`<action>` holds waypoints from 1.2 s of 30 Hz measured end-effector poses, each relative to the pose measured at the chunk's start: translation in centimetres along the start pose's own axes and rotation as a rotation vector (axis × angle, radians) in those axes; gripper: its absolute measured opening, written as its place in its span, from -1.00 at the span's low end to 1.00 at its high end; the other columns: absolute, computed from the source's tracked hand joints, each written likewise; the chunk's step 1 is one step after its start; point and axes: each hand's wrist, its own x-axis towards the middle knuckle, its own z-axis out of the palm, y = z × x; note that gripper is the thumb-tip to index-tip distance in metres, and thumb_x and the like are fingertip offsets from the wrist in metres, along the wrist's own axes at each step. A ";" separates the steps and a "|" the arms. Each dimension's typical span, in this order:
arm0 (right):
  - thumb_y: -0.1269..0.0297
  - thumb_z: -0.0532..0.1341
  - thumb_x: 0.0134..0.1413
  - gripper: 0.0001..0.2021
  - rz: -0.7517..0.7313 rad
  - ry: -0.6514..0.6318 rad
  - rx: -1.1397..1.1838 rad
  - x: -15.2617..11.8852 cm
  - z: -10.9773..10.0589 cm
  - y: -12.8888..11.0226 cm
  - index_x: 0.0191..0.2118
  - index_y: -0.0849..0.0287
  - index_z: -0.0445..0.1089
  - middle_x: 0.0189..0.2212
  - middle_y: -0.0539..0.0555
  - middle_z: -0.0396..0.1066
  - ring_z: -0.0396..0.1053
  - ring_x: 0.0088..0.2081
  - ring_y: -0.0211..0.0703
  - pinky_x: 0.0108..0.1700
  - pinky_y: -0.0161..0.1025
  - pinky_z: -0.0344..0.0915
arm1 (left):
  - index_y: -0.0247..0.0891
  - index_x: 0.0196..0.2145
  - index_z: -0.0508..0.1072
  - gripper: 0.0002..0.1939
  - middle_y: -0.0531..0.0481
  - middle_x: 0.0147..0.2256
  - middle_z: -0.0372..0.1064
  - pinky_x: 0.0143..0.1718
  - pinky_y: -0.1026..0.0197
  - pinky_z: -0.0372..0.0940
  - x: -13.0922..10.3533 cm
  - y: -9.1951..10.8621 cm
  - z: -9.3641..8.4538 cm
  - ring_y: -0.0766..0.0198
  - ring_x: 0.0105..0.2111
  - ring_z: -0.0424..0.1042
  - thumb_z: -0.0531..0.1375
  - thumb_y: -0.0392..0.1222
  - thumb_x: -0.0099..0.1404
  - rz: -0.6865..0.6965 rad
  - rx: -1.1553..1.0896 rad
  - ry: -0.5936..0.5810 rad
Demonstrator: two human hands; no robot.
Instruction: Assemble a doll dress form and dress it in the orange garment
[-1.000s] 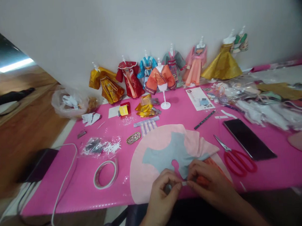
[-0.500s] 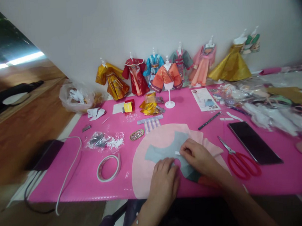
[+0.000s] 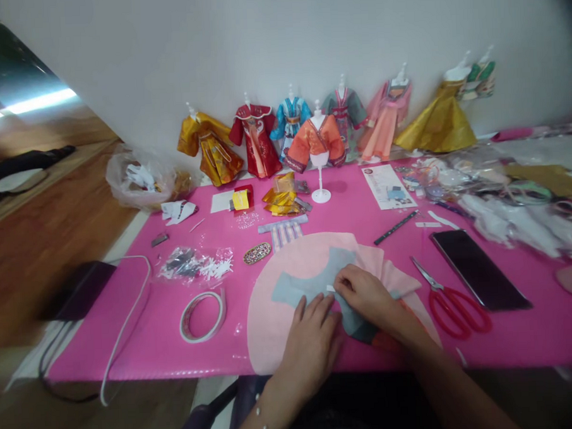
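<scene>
A grey-blue cloth piece (image 3: 293,287) with curved edges lies on a large round pale pink cloth (image 3: 265,332). My left hand (image 3: 310,333) rests palm down on both, its fingers stretched out and slightly apart. At the middle of the grey-blue cloth, my right hand (image 3: 365,293) is closed in a pinch by a small white strip of tape (image 3: 330,288). The strip's free end pokes out toward my left fingertips. Beneath my right wrist show a dark green and orange part of cloth, mostly hidden by the forearm.
Red-handled scissors (image 3: 455,308) and a black phone (image 3: 478,269) lie at the right. A tape roll (image 3: 182,320) sits left of the cloth. Small doll dresses on stands (image 3: 321,195) line the wall. Plastic bags (image 3: 499,218) and a pen (image 3: 395,227) lie farther back.
My right hand has shifted slightly left with the white strip of tape, closer to my left hand. My left fingers have spread a little. The whole view has moved slightly.
</scene>
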 end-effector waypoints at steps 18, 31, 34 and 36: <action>0.32 0.09 0.16 -0.84 0.073 0.077 0.029 -1.4 -0.9 -0.6 -0.42 0.15 0.33 -0.44 0.03 0.39 0.34 -0.37 -0.15 -0.31 -0.25 0.15 | -0.27 0.12 0.35 -0.63 -0.23 0.22 0.28 0.29 -0.30 0.03 -0.1 -2.0 -0.9 -0.05 0.29 0.15 0.15 -0.23 0.38 0.039 0.055 -0.054; 0.40 0.12 0.15 -0.84 0.039 -0.064 -0.065 0.1 0.2 -0.4 -0.40 0.18 0.41 -0.37 0.07 0.42 0.38 -0.29 -0.15 -0.21 -0.27 0.17 | -0.30 0.16 0.32 -0.59 -0.29 0.29 0.17 0.28 -0.32 0.03 -0.2 -4.0 -1.5 -0.05 0.31 0.10 0.14 -0.21 0.39 0.064 0.143 -0.074; 0.39 0.11 0.16 -0.84 0.043 -0.080 -0.074 0.0 0.1 -0.4 -0.39 0.18 0.41 -0.36 0.07 0.43 0.37 -0.28 -0.16 -0.22 -0.27 0.17 | -0.30 0.16 0.32 -0.59 -0.28 0.29 0.17 0.28 -0.33 0.03 -0.2 -3.9 -1.7 -0.06 0.32 0.10 0.15 -0.21 0.38 0.060 0.144 -0.091; 0.39 0.11 0.17 -0.84 0.044 -0.086 -0.076 0.0 0.0 -0.5 -0.39 0.17 0.41 -0.35 0.06 0.43 0.37 -0.29 -0.17 -0.22 -0.28 0.16 | -0.29 0.16 0.33 -0.59 -0.27 0.29 0.17 0.27 -0.33 0.03 -0.1 -3.9 -1.7 -0.07 0.31 0.10 0.15 -0.21 0.38 0.057 0.145 -0.095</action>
